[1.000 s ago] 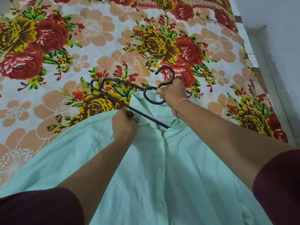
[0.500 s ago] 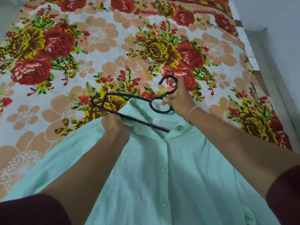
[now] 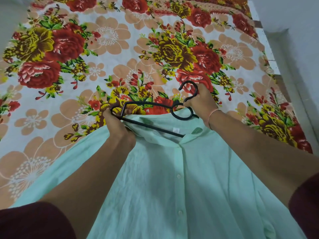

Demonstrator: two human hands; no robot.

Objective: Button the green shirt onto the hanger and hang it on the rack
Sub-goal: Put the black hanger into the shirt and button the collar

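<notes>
Floral bedsheet (image 3: pixel 110 49) under shirt (image 3: pixel 172 187) (hanger (image 3: pixel 148 125) half-inside)

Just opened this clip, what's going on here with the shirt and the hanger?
A person is fitting a black hanger into a green shirt that lies front-up on a floral bedsheet. The right hand grips the hanger at the base of its hook. The left hand holds the shirt's collar edge at the hanger's left end. One hanger end is tucked inside the neck opening and the other lies outside. No rack is in view.
</notes>
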